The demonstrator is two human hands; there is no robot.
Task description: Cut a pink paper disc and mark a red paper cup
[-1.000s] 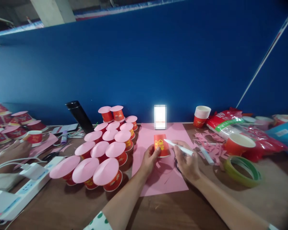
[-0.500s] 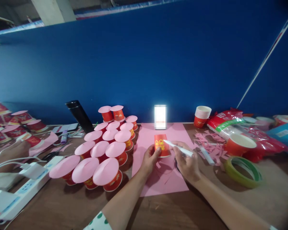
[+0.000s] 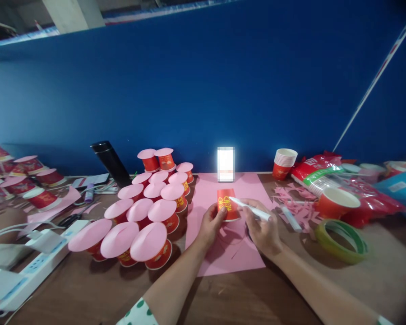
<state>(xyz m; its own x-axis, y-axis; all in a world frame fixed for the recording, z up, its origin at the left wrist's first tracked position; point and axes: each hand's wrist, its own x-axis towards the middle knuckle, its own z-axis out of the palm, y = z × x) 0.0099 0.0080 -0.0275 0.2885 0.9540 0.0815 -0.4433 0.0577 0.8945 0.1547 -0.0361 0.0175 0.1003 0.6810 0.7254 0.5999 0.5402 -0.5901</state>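
Note:
Above a sheet of pink paper, my left hand grips a red paper cup with yellow lettering, turned rim down. My right hand holds a slim white pen, its tip at the upper right side of the cup; whether it touches cannot be made out. A curved line shows on the sheet below the cup. To the left stand several upturned red cups topped with pink paper discs.
A stack of cups, a red bag of cups, pink scraps, a single cup and tape lie right. A power strip, scissors and black flask are left. Another person's hand shows far left.
The other person's hand at far left has drawn back from a cup, which now rests on pink paper. My hands, the cup and the pen stay almost in place.

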